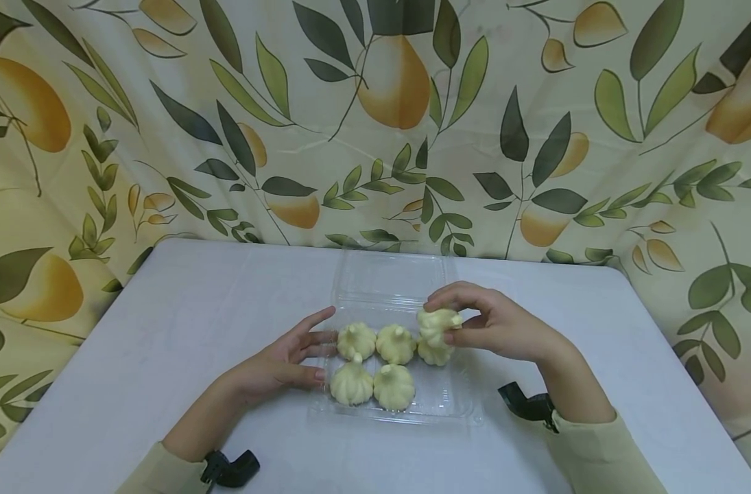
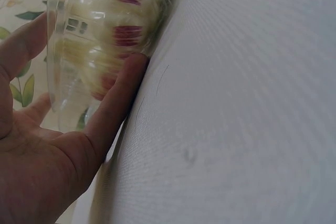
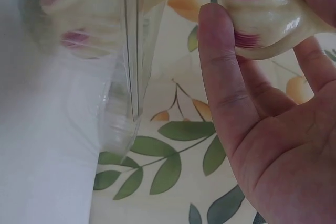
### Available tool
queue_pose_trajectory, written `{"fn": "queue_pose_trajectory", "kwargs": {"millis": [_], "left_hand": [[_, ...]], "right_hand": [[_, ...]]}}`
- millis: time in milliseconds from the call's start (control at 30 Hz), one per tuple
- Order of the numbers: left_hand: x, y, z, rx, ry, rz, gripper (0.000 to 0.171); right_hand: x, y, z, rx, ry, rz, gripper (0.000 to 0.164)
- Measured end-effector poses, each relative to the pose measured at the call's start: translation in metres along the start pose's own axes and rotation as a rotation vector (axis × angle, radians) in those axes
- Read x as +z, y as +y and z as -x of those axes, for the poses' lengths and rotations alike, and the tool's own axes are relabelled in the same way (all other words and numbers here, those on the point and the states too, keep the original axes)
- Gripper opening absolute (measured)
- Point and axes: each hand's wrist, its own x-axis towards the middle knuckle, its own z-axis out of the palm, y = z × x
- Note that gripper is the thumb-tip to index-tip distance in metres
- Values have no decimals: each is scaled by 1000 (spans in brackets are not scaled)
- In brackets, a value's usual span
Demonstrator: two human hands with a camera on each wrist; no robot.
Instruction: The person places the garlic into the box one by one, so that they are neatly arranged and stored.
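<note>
A clear plastic clamshell box [image 1: 433, 398] lies with its lid [image 1: 390, 274] folded back. Inside it, several pale garlic bulbs [image 1: 395, 387] form two rows, three at the back and two at the front left. My right hand [image 1: 505, 326] pinches another garlic bulb [image 3: 268, 14] between thumb and fingers, over the back-right one, which it partly covers in the head view. Purple streaks mark its side in the right wrist view. On the box's left side, my left hand [image 1: 282, 357] rests with spread, fairly straight fingers, its thumb along the lower wall [image 2: 100, 51].
The box stands on a white-covered table [image 1: 227, 288]. Behind the table hangs a cloth [image 1: 350, 171] printed with leaves and orange fruit. A black wrist camera [image 1: 230, 468] sits on the left wrist, and another black wrist camera [image 1: 526, 403] on the right.
</note>
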Motion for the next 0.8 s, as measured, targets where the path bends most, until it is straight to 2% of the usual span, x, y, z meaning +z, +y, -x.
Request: {"fn": "queue_pose_trajectory", "kwargs": {"millis": [167,467,800], "left_hand": [[0,0,0,-11,7,0,98],[0,1,1,-8,4,11,98],[0,1,0,-17,4,5,98]], "right_hand": [[5,-2,-2,7,-21,15,41],[10,-1,-3,33,-107,46,40],[6,-11,3,-36,-101,131,38]]}}
